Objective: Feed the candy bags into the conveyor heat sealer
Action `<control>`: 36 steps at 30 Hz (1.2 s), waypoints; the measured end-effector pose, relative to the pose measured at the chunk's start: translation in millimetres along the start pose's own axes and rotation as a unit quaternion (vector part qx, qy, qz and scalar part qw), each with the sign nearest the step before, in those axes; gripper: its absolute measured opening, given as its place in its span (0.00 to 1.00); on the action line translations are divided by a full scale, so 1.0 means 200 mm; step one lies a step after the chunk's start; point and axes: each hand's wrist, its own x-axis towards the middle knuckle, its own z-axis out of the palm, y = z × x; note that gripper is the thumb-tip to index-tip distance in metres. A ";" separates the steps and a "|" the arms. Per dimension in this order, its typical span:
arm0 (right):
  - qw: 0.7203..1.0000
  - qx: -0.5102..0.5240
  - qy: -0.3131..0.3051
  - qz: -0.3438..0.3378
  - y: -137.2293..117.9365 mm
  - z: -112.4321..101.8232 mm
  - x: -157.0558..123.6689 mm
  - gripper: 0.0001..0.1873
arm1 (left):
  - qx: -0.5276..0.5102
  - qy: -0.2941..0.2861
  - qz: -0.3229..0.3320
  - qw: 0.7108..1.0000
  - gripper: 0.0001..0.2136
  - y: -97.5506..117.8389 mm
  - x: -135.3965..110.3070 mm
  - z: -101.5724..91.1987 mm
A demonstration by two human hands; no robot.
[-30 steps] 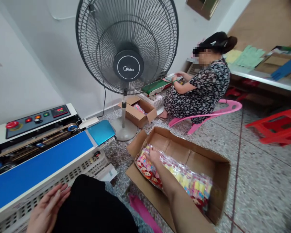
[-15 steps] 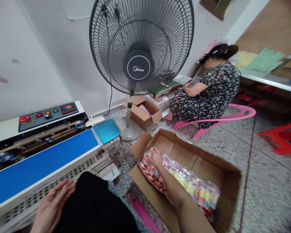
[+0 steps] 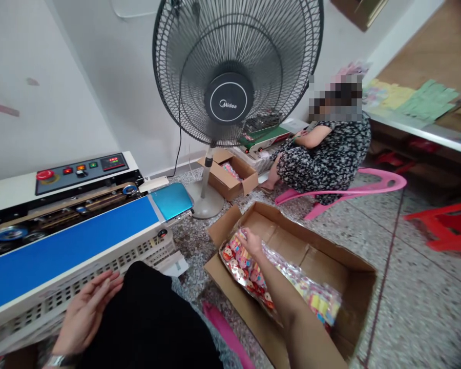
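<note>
My right hand (image 3: 251, 242) reaches down into an open cardboard box (image 3: 341, 266) on the floor and grips the far end of a clear bag of colourful cartoon-printed packets (image 3: 246, 266), which is tilted up at that end. More of these bags (image 3: 318, 302) lie along the box under my forearm. My left hand (image 3: 87, 312) rests with fingers stretched out beside my black-clad knee (image 3: 149, 318), against the white slotted crate (image 3: 111, 277) under the sealing machine.
A band sealer with a blue belt (image 3: 69, 246) and control panel (image 3: 82, 168) stands at left. A black standing fan (image 3: 230, 77) is ahead. Behind it another person (image 3: 326, 154) sits on a pink chair (image 3: 353, 187) at a second sealer (image 3: 265, 137). Red stools (image 3: 445, 228) stand at right.
My right hand has lifted the near-left end of the packet bag so it tilts up. The view has shifted slightly right and down. My left hand has barely moved.
</note>
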 end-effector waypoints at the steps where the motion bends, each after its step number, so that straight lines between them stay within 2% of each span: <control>1: 1.000 0.003 0.008 -0.004 0.02 -0.04 0.00 0.19 | 0.003 -0.003 0.001 1.000 0.20 0.00 0.01 -0.01; 5: 0.998 0.014 0.047 -0.028 0.03 -0.21 0.00 0.19 | 0.048 -0.006 0.030 0.998 0.22 -0.01 0.02 0.02; 7: 0.996 0.033 0.061 -0.059 -0.02 -0.31 -0.03 0.18 | 0.089 -0.019 0.073 0.993 0.23 0.00 0.00 0.10; 9: 0.988 0.067 0.067 -0.120 -0.12 -0.43 -0.06 0.17 | 0.120 -0.055 0.123 0.984 0.24 0.02 -0.04 0.23; 11: 0.970 0.105 0.059 -0.210 -0.28 -0.55 -0.12 0.17 | 0.122 -0.123 0.142 0.975 0.26 0.05 -0.09 0.39; 14: 0.919 0.134 0.005 -0.372 -0.58 -0.71 -0.25 0.18 | 0.066 -0.276 0.136 0.949 0.34 0.08 -0.15 0.60; 16: 0.876 0.142 -0.029 -0.459 -0.79 -0.78 -0.33 0.18 | 0.007 -0.379 0.078 0.922 0.34 0.08 -0.17 0.66; 18: 0.844 0.132 -0.047 -0.518 -0.96 -0.81 -0.38 0.18 | -0.051 -0.430 0.001 0.901 0.31 0.06 -0.19 0.67; 20: 0.830 0.111 -0.043 -0.545 -1.09 -0.80 -0.41 0.18 | -0.099 -0.412 -0.054 0.904 0.28 0.03 -0.21 0.62; 22: 0.827 0.084 -0.034 -0.555 -1.20 -0.76 -0.42 0.19 | -0.128 -0.351 -0.070 0.925 0.25 0.02 -0.23 0.57; 26: 0.829 0.022 -0.016 -0.559 -1.38 -0.67 -0.45 0.21 | -0.140 -0.225 -0.032 0.964 0.22 0.02 -0.27 0.51; 30: 0.814 -0.008 -0.002 -0.581 -1.54 -0.61 -0.52 0.21 | -0.175 -0.121 0.019 0.977 0.25 0.02 -0.26 0.49; 33: 0.802 0.037 -0.010 -0.596 -1.63 -0.62 -0.57 0.20 | -0.207 -0.075 0.066 0.973 0.26 0.02 -0.24 0.46; 36: 0.773 0.169 -0.029 -0.611 -1.65 -0.70 -0.58 0.19 | -0.232 -0.077 0.092 0.965 0.24 0.04 -0.23 0.41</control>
